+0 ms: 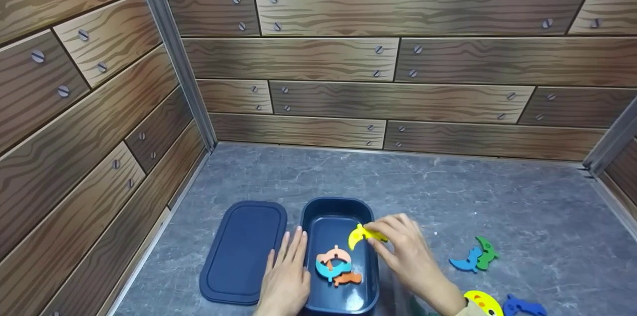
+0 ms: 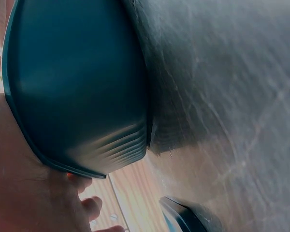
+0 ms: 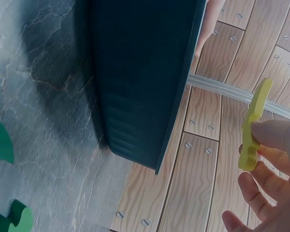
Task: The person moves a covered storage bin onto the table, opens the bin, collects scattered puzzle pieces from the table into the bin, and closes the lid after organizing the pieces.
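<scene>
My right hand (image 1: 405,251) pinches a yellow crescent-shaped toy piece (image 1: 359,236) between thumb and fingers, above the right side of a dark blue box (image 1: 338,206). The right wrist view shows the yellow piece (image 3: 255,121) edge-on, beyond the box's wall (image 3: 140,87). Fingers straight, my left hand (image 1: 287,276) rests at the box's left rim. Inside the box lie a pink curved piece (image 1: 334,255), a light blue one (image 1: 332,272) and an orange one (image 1: 348,278), touching one another.
Left of the box lies its flat blue lid (image 1: 244,251). On the grey floor at right are a blue piece (image 1: 467,260) against a green piece (image 1: 486,254). Nearer are a yellow round piece with a face (image 1: 482,302), partly behind the right sleeve, and a dark blue piece (image 1: 522,306).
</scene>
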Demonstrator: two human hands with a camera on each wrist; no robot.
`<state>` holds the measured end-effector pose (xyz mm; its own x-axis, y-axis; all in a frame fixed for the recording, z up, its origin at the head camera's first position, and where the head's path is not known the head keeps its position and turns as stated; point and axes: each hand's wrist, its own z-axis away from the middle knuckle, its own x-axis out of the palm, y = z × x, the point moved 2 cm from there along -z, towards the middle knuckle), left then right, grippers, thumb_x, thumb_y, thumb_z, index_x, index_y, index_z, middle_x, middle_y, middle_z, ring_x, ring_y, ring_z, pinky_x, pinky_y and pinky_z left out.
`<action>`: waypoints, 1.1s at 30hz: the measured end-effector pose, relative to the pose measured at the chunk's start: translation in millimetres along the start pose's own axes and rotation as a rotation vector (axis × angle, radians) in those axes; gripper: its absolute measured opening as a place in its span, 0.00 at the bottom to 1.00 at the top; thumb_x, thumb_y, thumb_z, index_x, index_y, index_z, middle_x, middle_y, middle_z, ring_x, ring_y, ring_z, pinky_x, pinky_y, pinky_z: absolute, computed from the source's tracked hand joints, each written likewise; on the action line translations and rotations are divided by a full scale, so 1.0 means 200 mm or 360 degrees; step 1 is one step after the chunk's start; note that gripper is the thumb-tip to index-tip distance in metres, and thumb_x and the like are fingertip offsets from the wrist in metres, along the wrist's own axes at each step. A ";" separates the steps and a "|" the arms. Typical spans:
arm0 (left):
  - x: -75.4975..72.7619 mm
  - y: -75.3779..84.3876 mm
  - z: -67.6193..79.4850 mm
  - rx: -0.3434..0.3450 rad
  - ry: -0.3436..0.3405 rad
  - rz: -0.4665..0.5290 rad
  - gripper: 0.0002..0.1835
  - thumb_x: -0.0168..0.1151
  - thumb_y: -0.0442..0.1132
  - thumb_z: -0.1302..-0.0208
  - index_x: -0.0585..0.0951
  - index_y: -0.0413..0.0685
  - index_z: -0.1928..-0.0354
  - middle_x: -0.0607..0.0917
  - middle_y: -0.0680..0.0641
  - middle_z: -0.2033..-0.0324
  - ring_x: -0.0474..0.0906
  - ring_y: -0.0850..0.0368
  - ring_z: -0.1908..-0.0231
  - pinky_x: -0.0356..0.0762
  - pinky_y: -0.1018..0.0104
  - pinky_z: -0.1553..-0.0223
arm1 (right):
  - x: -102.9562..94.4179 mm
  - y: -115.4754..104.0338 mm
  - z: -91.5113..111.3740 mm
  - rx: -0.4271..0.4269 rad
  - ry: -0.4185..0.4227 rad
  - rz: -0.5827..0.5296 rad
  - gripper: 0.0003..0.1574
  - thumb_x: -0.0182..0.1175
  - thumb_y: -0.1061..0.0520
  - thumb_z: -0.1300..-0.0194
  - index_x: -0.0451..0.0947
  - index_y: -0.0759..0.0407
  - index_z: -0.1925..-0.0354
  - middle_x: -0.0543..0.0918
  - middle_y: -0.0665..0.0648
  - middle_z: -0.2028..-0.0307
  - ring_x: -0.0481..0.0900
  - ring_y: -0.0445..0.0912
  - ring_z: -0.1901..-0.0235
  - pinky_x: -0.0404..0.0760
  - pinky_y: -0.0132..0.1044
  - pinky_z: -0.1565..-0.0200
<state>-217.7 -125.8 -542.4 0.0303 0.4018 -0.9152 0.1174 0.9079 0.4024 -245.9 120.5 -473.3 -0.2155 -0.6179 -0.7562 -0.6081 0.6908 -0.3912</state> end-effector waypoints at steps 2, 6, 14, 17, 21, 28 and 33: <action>0.00 0.00 0.00 0.0000 0.0006 -0.0008 0.35 0.48 0.40 0.34 0.50 0.55 0.26 0.45 0.58 0.28 0.38 0.52 0.29 0.43 0.38 0.35 | 0.01 -0.01 0.00 -0.0003 -0.0006 -0.0001 0.16 0.67 0.52 0.43 0.82 0.41 0.54 0.76 0.35 0.60 0.67 0.36 0.58 0.67 0.38 0.60; 0.00 0.00 0.00 -0.0006 0.0000 -0.0017 0.35 0.48 0.41 0.35 0.50 0.55 0.26 0.45 0.58 0.28 0.38 0.52 0.29 0.43 0.38 0.35 | 0.03 -0.02 -0.02 0.0003 -0.0024 -0.0014 0.16 0.67 0.51 0.43 0.81 0.40 0.54 0.76 0.34 0.60 0.66 0.34 0.58 0.66 0.38 0.60; 0.01 0.00 0.00 -0.0003 -0.0015 -0.0002 0.35 0.49 0.41 0.34 0.50 0.56 0.26 0.44 0.59 0.28 0.38 0.53 0.29 0.43 0.38 0.35 | 0.09 -0.02 -0.04 -0.0053 -0.0020 -0.0068 0.16 0.66 0.52 0.43 0.81 0.40 0.55 0.76 0.33 0.60 0.67 0.35 0.58 0.66 0.39 0.59; 0.01 0.00 0.00 -0.0006 -0.0022 0.0002 0.36 0.49 0.41 0.34 0.50 0.57 0.26 0.44 0.59 0.28 0.37 0.53 0.29 0.43 0.38 0.35 | 0.10 -0.03 -0.05 -0.0052 -0.0036 -0.0087 0.16 0.66 0.51 0.42 0.81 0.38 0.54 0.76 0.32 0.60 0.67 0.35 0.57 0.66 0.41 0.57; 0.01 0.00 -0.01 -0.0015 -0.0045 0.0001 0.36 0.49 0.42 0.34 0.49 0.57 0.26 0.43 0.59 0.28 0.37 0.53 0.29 0.42 0.37 0.35 | 0.13 -0.04 -0.05 -0.0040 -0.0063 -0.0097 0.16 0.66 0.51 0.42 0.81 0.37 0.55 0.76 0.32 0.59 0.67 0.35 0.57 0.66 0.41 0.56; 0.00 0.00 -0.01 -0.0013 -0.0023 -0.0003 0.36 0.49 0.41 0.34 0.50 0.57 0.26 0.43 0.59 0.28 0.37 0.53 0.29 0.43 0.37 0.35 | 0.17 -0.06 -0.06 -0.0068 -0.0058 -0.0102 0.15 0.67 0.52 0.43 0.81 0.39 0.56 0.77 0.32 0.60 0.68 0.36 0.56 0.67 0.42 0.55; 0.00 0.00 0.00 0.0005 0.0008 -0.0002 0.35 0.47 0.40 0.34 0.50 0.56 0.26 0.44 0.59 0.28 0.38 0.53 0.29 0.43 0.37 0.36 | 0.19 -0.07 -0.06 -0.0084 -0.0065 -0.0124 0.15 0.67 0.54 0.43 0.82 0.40 0.56 0.77 0.33 0.60 0.68 0.36 0.55 0.67 0.43 0.53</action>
<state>-217.2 -126.0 -542.2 0.0252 0.4010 -0.9157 0.1204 0.9081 0.4010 -254.4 82.9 -491.4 -0.1353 -0.6526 -0.7456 -0.6613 0.6198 -0.4225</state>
